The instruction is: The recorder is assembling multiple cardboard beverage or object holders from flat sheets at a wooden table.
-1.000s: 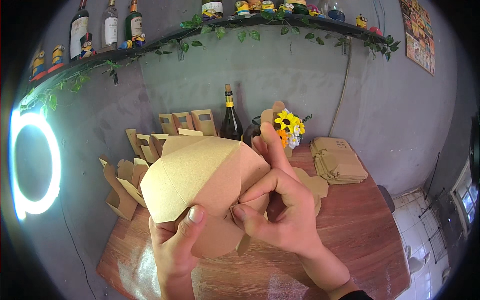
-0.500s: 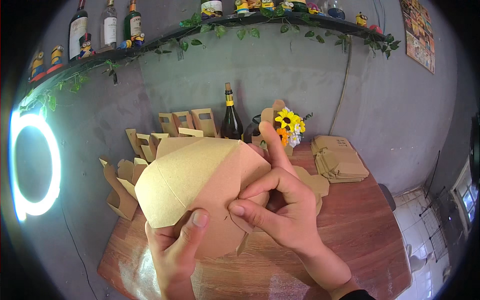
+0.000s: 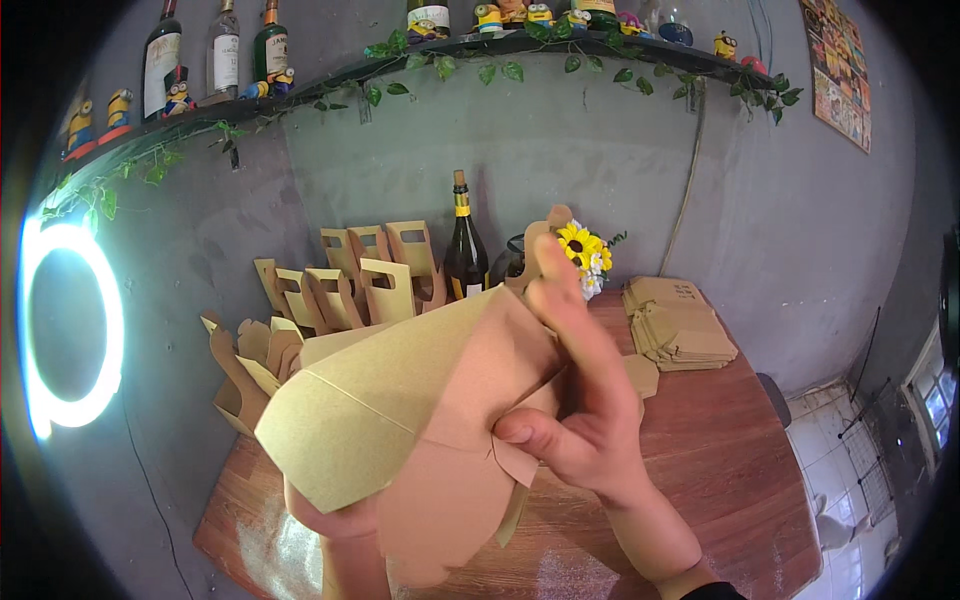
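One left thumb has slipped from sight: half a second ago it lay across the front of the folded brown carton (image 3: 420, 400), and now the left hand (image 3: 335, 519) is at seven o'clock, below and behind the lower edge. The right hand (image 3: 590, 425), at three o'clock, has also changed, its forefinger lifted out of the pinch with the thumb. The carton has tipped, its left end lower. For the work in hand, this reads as a pause or regrip at the slit rather than a finished fold, since the small flap (image 3: 516, 463) stands slightly proud.

The right forearm comes in from five o'clock; the palm is turned inward, the upper fingers straight toward twelve and blurred. The right grip is spread, only the thumb pad resting on the carton; its lower fingers are hidden. The left grip's closure cannot be told.

The carton is in the air above the worktop (image 3: 720, 470). Farther off, flat stacked cartons (image 3: 680, 325) lie between two and three o'clock, upright carriers (image 3: 388, 302) stand toward twelve, and a dark bottle (image 3: 467, 250) toward one.
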Demonstrator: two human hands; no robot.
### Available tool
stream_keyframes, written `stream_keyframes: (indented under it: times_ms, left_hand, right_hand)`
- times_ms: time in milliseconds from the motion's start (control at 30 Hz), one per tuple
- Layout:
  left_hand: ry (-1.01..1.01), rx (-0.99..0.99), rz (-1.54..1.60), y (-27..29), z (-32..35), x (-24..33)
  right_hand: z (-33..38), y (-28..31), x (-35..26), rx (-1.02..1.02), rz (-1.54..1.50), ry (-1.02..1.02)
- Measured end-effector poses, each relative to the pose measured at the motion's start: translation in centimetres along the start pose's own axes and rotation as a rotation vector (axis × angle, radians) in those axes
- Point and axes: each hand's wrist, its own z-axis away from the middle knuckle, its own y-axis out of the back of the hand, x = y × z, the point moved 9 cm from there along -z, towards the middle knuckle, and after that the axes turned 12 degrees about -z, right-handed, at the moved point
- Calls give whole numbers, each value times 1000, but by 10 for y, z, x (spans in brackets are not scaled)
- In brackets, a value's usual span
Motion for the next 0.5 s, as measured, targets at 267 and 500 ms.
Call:
stream_keyframes:
  times_ms: [267, 500]
  left_hand:
    - [-48, -125, -6, -15, 14, -20]
    - [-73, -161, -52, -23, 18, -20]
  right_hand:
    - [16, -44, 19, -175, 179, 4]
    - [13, -47, 1, -159, 518, 46]
